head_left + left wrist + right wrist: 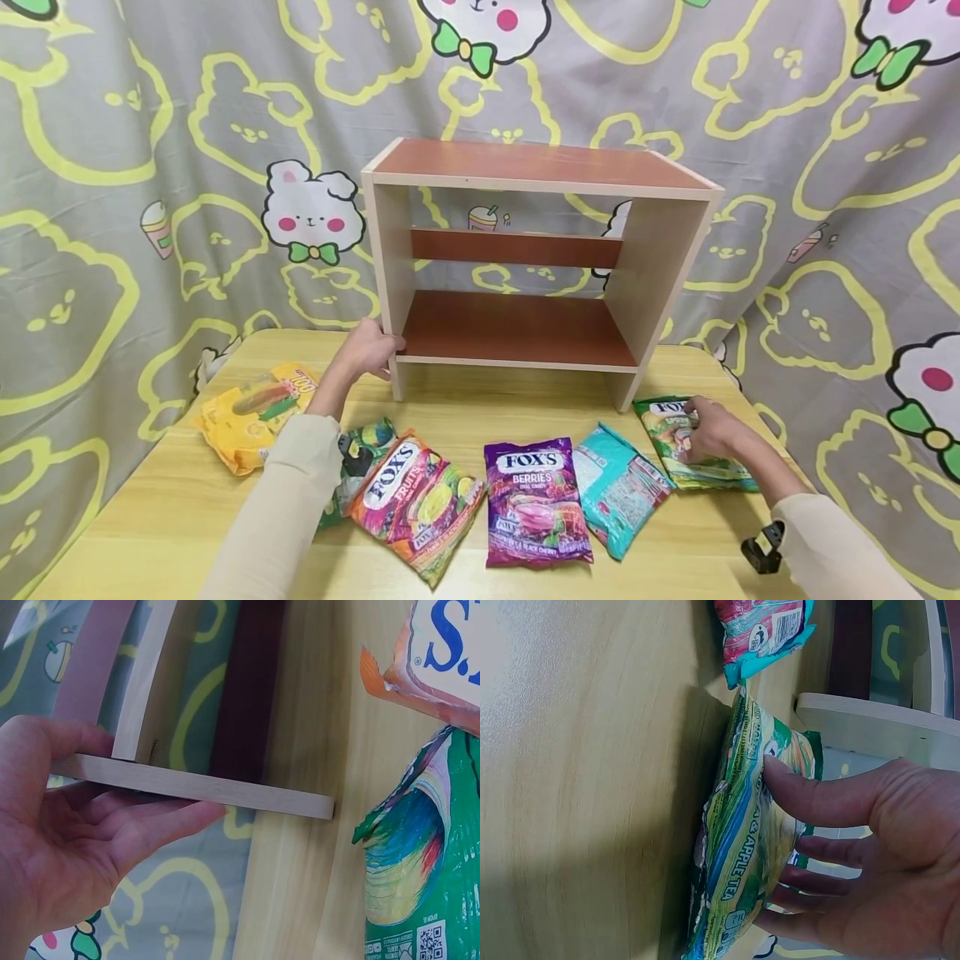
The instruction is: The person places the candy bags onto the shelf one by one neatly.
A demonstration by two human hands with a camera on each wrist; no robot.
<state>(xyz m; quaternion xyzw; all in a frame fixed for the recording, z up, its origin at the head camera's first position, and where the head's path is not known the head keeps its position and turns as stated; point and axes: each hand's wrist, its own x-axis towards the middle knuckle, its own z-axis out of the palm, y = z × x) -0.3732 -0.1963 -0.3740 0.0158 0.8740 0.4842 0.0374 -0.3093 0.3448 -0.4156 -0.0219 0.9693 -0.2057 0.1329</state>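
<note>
My left hand [366,348] grips the left side panel [385,275] of a small wooden shelf, low down by its lower board. In the left wrist view the thumb lies on the inner face of that panel [247,796], with the fingers along the outer face. At the right, my right hand [718,432] rests on a green Fox's candy bag [663,418] lying flat on the table. The right wrist view has the thumb and spread fingers touching the top of this bag [739,847], which reads "apple tea".
The shelf's brown top [525,162] faces up. Along the front lie a teal bag [622,492], a purple Fox's Berries bag [536,508], an orange-red Fox's Fruits bag [420,508] and a green bag [375,435] partly under it. A yellow bag [255,412] lies at left.
</note>
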